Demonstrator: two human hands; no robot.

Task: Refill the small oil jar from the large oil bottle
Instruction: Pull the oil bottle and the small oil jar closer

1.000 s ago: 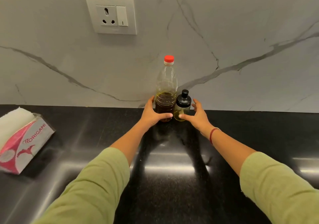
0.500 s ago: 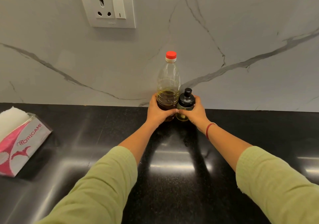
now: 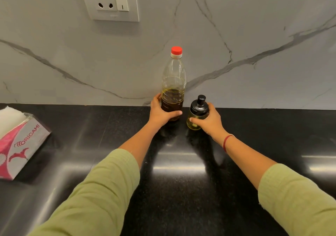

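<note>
Oil jar (image 3: pixel 197 115) sits gripped in the right hand (image 3: pixel 211 122) on the black counter (image 3: pixel 181 190), beside the capped oil bottle (image 3: pixel 173 83) clasped by the left hand (image 3: pixel 160 113); both need firm, upright holds and clear space before uncapping.

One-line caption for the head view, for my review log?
Left hand grips red-capped clear plastic oil bottle; right hand grips small black-lidded glass jar on black countertop.

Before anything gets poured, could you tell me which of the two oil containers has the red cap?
The large oil bottle, gripped near its base by the left hand. The small oil jar in the right hand has a black lid instead.
</note>
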